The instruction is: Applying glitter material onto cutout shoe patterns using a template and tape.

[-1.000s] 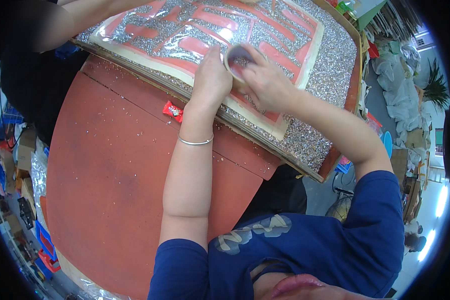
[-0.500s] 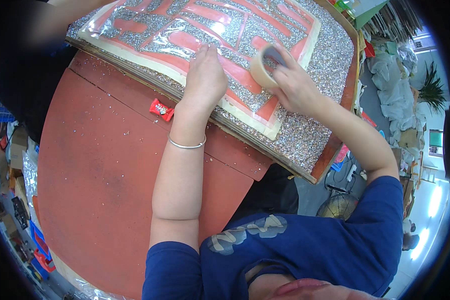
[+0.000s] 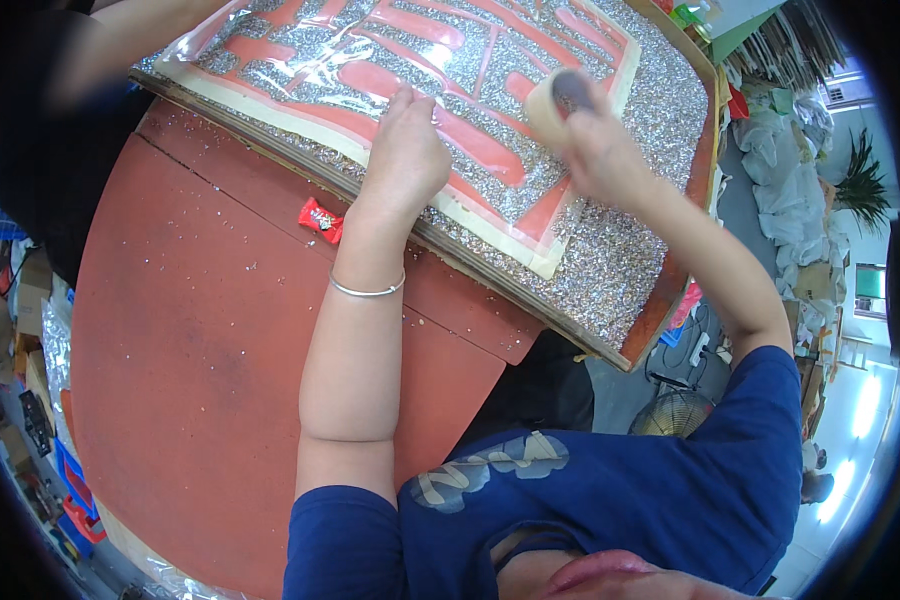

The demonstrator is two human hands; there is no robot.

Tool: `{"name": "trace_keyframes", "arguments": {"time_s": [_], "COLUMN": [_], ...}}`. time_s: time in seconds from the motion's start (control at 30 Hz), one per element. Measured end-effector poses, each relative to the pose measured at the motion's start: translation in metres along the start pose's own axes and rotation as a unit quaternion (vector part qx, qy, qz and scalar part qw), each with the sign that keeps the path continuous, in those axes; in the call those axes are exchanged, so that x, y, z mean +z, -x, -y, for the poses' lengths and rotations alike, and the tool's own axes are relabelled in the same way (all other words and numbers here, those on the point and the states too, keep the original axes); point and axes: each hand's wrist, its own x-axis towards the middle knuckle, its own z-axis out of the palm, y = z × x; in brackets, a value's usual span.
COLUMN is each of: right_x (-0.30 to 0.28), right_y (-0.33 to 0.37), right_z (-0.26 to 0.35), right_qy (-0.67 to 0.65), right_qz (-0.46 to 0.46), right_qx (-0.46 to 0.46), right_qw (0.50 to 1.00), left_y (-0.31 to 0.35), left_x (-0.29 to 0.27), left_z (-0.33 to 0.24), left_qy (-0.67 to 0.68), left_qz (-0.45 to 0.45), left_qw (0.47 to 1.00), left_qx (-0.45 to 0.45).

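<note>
My right hand [image 3: 605,150] grips a wide roll of cream tape [image 3: 542,115], tilted above the right part of a patterned sheet [image 3: 480,150]. That sheet has coral-pink bar shapes, a cream border and a shiny clear surface. My left hand [image 3: 408,150] is closed, fingertips pinched together over the sheet near its front edge; what they hold, if anything, is hidden. Under the sheet lies a layer of silvery, multicoloured glittering bits [image 3: 660,150] in a shallow wood-edged tray [image 3: 660,310]. A small red wrapped packet [image 3: 320,220] sits beside my left wrist.
A reddish-brown table [image 3: 220,370] with scattered glitter bits is in front of the tray. Another person's arm [image 3: 135,45] reaches in from the top left. A fan [image 3: 673,412] stands on the floor at right, near white plastic bags [image 3: 785,190].
My right hand has lifted the tape roll slightly up and to the right, blurred by motion, and turned it. My left hand has barely moved.
</note>
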Motion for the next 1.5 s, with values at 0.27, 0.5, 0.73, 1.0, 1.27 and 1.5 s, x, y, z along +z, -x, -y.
{"name": "trace_keyframes", "arguments": {"time_s": [0.27,0.5,0.73,1.0,1.27,1.5], "right_x": [0.001,0.011,0.022,0.009,0.024,0.008], "right_y": [0.004,-0.011,-0.034,-0.046,-0.016,-0.009], "right_z": [-0.01,0.009,0.034,0.056,-0.095,-0.032], "right_qy": [-0.057,-0.076,-0.107,-0.031,0.006,-0.125], "right_qz": [-0.032,-0.077,-0.094,-0.073,0.025,-0.037], "right_qx": [-0.04,-0.112,-0.149,-0.161,0.183,-0.109], "right_qw": [0.997,0.988,0.978,0.984,0.983,0.986], "left_y": [-0.001,0.003,0.005,0.004,0.006,0.039], "left_x": [0.003,-0.008,-0.005,0.002,0.017,0.044], "left_z": [-0.003,-0.006,-0.011,-0.007,-0.011,-0.043], "left_qy": [0.0,0.03,-0.015,-0.033,-0.126,-0.219], "left_qz": [0.002,-0.013,-0.029,-0.035,-0.009,0.066], "left_qw": [1.0,0.999,0.999,0.998,0.99,0.966], "left_qx": [0.009,0.004,-0.023,-0.041,0.055,0.121]}}
